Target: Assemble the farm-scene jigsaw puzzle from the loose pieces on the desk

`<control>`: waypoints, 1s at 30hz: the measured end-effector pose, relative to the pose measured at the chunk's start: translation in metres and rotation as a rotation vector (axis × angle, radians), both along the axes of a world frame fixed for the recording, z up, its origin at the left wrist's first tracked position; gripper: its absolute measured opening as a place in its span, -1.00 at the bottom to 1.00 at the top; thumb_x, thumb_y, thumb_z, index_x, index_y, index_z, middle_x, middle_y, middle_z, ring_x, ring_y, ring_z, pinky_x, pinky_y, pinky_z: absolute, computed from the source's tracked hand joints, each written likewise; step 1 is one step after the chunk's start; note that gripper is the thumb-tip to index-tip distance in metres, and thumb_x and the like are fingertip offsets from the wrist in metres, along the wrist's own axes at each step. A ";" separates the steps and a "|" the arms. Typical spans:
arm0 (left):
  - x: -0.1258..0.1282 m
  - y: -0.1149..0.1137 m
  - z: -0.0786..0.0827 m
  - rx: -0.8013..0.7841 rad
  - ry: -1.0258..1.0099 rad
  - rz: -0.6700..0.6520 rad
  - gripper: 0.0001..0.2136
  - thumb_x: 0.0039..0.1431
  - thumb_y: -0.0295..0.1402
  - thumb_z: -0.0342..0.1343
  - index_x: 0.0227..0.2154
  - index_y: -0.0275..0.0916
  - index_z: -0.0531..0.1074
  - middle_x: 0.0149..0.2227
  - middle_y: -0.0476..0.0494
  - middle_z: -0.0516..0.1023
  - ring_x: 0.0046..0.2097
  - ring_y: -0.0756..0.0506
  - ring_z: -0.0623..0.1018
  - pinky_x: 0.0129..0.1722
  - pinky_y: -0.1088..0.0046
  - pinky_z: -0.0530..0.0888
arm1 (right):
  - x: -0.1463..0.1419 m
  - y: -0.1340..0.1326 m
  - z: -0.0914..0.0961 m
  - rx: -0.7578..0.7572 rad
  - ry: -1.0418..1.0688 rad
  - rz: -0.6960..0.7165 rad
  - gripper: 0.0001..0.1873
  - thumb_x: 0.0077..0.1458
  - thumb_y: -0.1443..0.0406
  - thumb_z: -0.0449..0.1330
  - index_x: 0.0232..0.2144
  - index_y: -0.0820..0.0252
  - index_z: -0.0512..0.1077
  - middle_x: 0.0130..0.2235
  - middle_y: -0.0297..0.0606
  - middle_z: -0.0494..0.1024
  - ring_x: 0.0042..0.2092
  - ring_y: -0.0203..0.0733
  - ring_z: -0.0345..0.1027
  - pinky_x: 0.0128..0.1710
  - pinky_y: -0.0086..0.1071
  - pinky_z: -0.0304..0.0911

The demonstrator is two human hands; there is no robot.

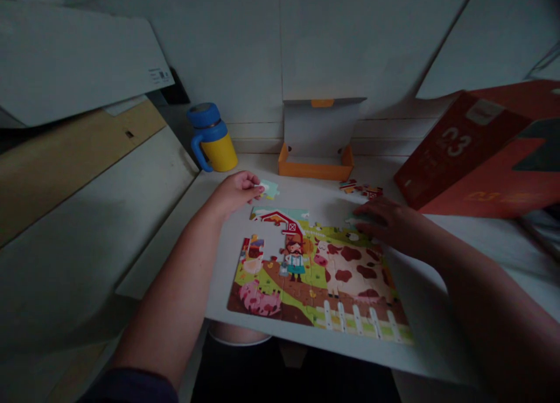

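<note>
My left hand (pixel 238 192) pinches a loose jigsaw puzzle piece (pixel 270 189), pale blue with a green strip, just above the table beyond the puzzle. In front of me lies a partly joined farm jigsaw puzzle (pixel 350 274) with a cow, a farmer, a pig, a red barn and a white fence. Gaps show at its left middle and along its top edge. At the puzzle's upper right, my right hand (pixel 382 221) has its fingers bent over a pale blue puzzle piece (pixel 351 220), whose far side they partly hide.
Several loose puzzle pieces (pixel 362 188) lie beyond my right hand. An open orange box (pixel 315 169) stands at the back by the wall. A blue and yellow mug (pixel 214 140) is at the back left, and a large red box (pixel 472 152) leans at the right.
</note>
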State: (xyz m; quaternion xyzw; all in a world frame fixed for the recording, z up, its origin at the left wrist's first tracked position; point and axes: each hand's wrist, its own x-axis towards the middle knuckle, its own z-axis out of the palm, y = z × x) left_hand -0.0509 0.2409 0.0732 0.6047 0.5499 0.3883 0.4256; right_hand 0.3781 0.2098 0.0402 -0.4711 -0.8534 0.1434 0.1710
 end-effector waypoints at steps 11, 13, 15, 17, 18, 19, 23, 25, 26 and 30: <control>0.086 -0.030 -0.024 -0.029 -0.111 -0.417 -0.85 0.29 -0.53 0.21 -0.15 -0.19 0.45 -0.16 -0.10 0.64 -0.10 -0.03 0.65 -0.02 0.36 0.58 | -0.023 -0.012 0.017 0.135 0.113 0.002 -0.57 0.32 0.09 0.29 0.15 0.09 0.52 0.21 0.04 0.53 0.17 0.20 0.51 0.19 0.14 0.45; 0.090 -0.033 -0.025 -0.037 -0.101 -0.468 -0.86 0.32 -0.51 0.19 -0.12 -0.18 0.47 -0.13 -0.12 0.64 -0.09 -0.04 0.64 -0.01 0.34 0.58 | -0.039 -0.020 0.023 0.188 0.183 0.083 -0.48 0.30 0.11 0.33 0.25 0.04 0.44 0.23 0.02 0.51 0.23 0.18 0.47 0.23 0.12 0.42; 0.092 -0.034 -0.026 -0.067 -0.112 -0.514 -0.86 0.34 -0.50 0.15 -0.10 -0.18 0.47 -0.15 -0.11 0.64 -0.11 -0.04 0.63 -0.03 0.33 0.57 | -0.056 -0.027 0.026 0.203 0.228 0.166 -0.46 0.31 0.13 0.35 0.28 0.02 0.41 0.23 0.00 0.52 0.23 0.16 0.46 0.23 0.09 0.43; 0.094 -0.035 -0.027 -0.089 -0.144 -0.553 -0.84 0.34 -0.52 0.13 -0.09 -0.18 0.47 -0.17 -0.10 0.64 -0.12 -0.04 0.63 -0.03 0.33 0.57 | -0.070 -0.031 0.027 0.188 0.239 0.208 -0.52 0.32 0.17 0.33 0.25 0.00 0.44 0.19 -0.03 0.55 0.19 0.13 0.49 0.21 0.06 0.45; 0.094 -0.036 -0.028 -0.091 -0.161 -0.571 -0.84 0.34 -0.53 0.13 -0.09 -0.18 0.47 -0.18 -0.10 0.64 -0.11 -0.04 0.63 -0.02 0.33 0.57 | -0.075 -0.032 0.026 0.174 0.239 0.216 -0.55 0.33 0.19 0.32 0.23 -0.01 0.46 0.16 -0.05 0.57 0.16 0.11 0.51 0.19 0.04 0.46; 0.095 -0.036 -0.028 -0.089 -0.175 -0.584 -0.83 0.33 -0.54 0.13 -0.10 -0.18 0.47 -0.18 -0.10 0.64 -0.10 -0.04 0.63 -0.01 0.32 0.56 | -0.079 -0.032 0.025 0.154 0.236 0.220 -0.58 0.33 0.22 0.32 0.21 -0.01 0.47 0.14 -0.07 0.59 0.14 0.09 0.52 0.18 0.02 0.46; 0.094 -0.036 -0.030 -0.073 -0.180 -0.587 -0.83 0.31 -0.55 0.16 -0.11 -0.17 0.46 -0.14 -0.13 0.66 -0.06 -0.05 0.65 0.04 0.29 0.57 | -0.080 -0.028 0.018 0.084 0.227 0.187 -0.57 0.30 0.32 0.30 0.19 -0.01 0.48 0.11 -0.13 0.61 0.09 0.06 0.54 0.14 -0.02 0.48; 0.092 -0.036 -0.029 -0.036 -0.147 -0.570 -0.82 0.31 -0.53 0.17 -0.08 -0.17 0.45 -0.09 -0.15 0.66 -0.03 -0.05 0.65 0.05 0.28 0.58 | -0.078 -0.025 0.015 0.060 0.232 0.155 -0.57 0.29 0.35 0.27 0.18 -0.01 0.49 0.10 -0.15 0.63 0.09 0.05 0.55 0.14 -0.03 0.48; 0.091 -0.036 -0.028 0.002 -0.108 -0.557 -0.82 0.31 -0.51 0.18 -0.07 -0.17 0.46 -0.06 -0.17 0.67 -0.01 -0.06 0.65 0.06 0.28 0.58 | -0.077 -0.024 0.014 0.055 0.238 0.140 -0.58 0.30 0.36 0.25 0.17 -0.01 0.50 0.09 -0.15 0.64 0.08 0.05 0.56 0.14 -0.03 0.48; 0.084 -0.035 -0.020 0.203 0.178 -0.436 -0.84 0.36 -0.43 0.17 -0.05 -0.14 0.52 -0.02 -0.14 0.68 -0.05 -0.09 0.66 -0.03 0.30 0.59 | -0.077 -0.020 0.011 0.067 0.260 0.103 -0.62 0.33 0.34 0.20 0.15 0.01 0.55 0.05 -0.12 0.65 0.06 0.05 0.57 0.14 -0.03 0.48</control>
